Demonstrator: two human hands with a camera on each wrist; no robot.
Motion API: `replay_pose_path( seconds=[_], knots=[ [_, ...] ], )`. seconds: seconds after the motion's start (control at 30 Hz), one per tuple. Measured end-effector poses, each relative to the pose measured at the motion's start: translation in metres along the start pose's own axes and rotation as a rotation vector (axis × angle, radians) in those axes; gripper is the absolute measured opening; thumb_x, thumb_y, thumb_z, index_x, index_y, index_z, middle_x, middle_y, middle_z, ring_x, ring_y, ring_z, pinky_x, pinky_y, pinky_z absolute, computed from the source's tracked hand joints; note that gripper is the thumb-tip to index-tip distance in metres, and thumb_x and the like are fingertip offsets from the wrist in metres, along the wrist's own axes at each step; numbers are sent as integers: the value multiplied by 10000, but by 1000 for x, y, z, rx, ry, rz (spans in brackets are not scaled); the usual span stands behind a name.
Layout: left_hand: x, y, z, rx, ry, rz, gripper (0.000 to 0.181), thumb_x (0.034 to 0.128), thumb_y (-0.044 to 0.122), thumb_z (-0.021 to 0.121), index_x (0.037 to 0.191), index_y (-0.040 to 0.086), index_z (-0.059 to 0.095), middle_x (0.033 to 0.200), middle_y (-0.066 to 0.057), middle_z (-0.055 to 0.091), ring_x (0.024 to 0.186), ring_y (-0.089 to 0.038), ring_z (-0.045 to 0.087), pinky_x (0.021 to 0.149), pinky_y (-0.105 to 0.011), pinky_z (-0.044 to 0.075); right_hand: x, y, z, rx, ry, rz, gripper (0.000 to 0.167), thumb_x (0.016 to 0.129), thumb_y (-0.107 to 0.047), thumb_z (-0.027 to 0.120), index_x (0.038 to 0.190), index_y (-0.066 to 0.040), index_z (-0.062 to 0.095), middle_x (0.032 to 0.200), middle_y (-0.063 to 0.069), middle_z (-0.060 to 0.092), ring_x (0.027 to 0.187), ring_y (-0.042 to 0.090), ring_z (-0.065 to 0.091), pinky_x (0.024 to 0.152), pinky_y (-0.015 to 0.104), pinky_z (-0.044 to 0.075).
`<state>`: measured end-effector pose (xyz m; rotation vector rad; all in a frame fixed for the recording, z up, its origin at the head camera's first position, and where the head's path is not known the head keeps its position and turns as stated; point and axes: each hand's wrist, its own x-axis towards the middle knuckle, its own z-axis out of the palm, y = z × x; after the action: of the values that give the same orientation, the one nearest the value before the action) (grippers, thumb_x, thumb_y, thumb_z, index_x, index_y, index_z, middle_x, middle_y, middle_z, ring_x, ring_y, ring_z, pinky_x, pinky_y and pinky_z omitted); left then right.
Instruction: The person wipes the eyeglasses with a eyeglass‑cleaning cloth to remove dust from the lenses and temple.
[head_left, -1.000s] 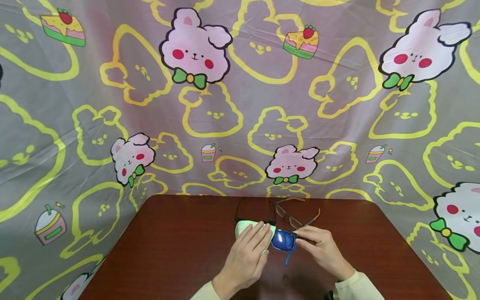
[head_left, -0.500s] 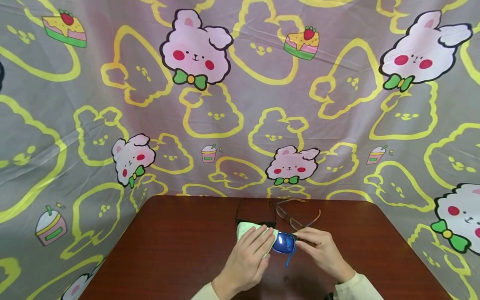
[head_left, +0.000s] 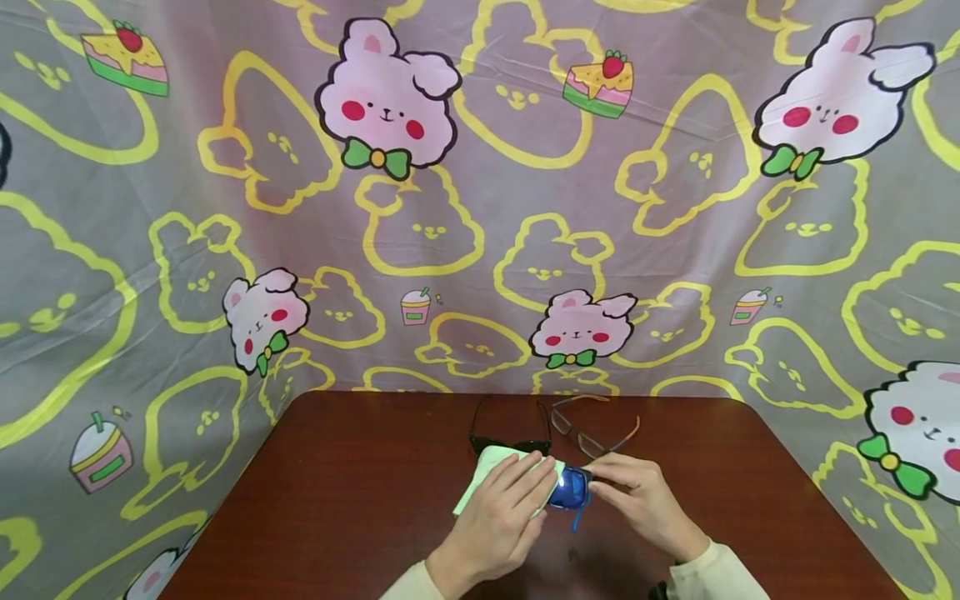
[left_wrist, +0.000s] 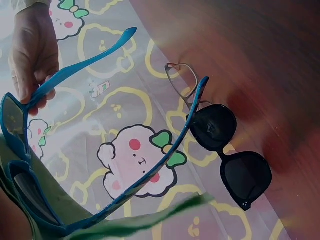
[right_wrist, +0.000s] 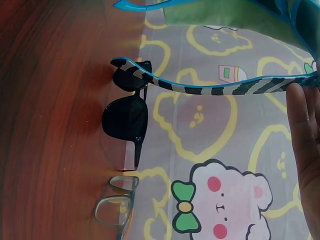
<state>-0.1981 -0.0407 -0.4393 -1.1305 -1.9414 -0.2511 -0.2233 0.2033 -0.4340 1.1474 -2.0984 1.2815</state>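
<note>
The left hand (head_left: 495,529) holds a pale green cloth (head_left: 483,468) over one side of blue-framed sunglasses, its fingers extended across the cloth. One blue mirrored lens (head_left: 570,490) shows between the hands. At that lens's outer edge, the right hand (head_left: 648,500) pinches the frame between thumb and fingers. In the left wrist view, both temples (left_wrist: 82,66) stick out unfolded and cloth (left_wrist: 145,225) lies along the frame; little of the left hand shows. A zebra-striped temple (right_wrist: 215,90) extends from the right hand (right_wrist: 307,150) in the right wrist view.
Black sunglasses (left_wrist: 245,177) rest on the brown table (head_left: 360,492) just beyond the cloth. Clear-lensed glasses with orange temple tips (right_wrist: 115,210) lie to their right, beyond the right hand. A patterned curtain (head_left: 465,200) surrounds the table's back and sides.
The left hand and cloth have slid slightly right over the lens, covering more of it. A cloth corner now spreads out left of the hand. The right hand keeps its grip, nearly still.
</note>
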Motion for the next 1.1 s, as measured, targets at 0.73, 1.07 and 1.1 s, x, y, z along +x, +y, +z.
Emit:
replay_pose_path(
  seconds=[0.73,1.07,1.1],
  knots=[
    [4,0,0,32,-52,74,451,982,245,318,1318,35,533,1398,-111,469,1351,-232,334,1042,-411,338,-1,2,0,4,-15,2,205,823,26,677,1012,-44,714,954,30,682,812,177,649,727,187,506],
    [4,0,1,45,-72,96,449,961,250,377,1332,45,524,1388,-102,482,1356,-227,326,1051,-393,327,11,-27,-3,24,-14,-16,152,833,26,664,975,-2,708,908,83,680,788,198,647,717,187,506],
    [4,0,2,44,-70,98,450,953,247,391,1332,45,525,1387,-102,483,1355,-228,327,1051,-393,327,11,-28,-3,23,-15,-14,152,832,28,664,973,-4,709,906,81,681,787,197,647,716,187,506]
  ],
)
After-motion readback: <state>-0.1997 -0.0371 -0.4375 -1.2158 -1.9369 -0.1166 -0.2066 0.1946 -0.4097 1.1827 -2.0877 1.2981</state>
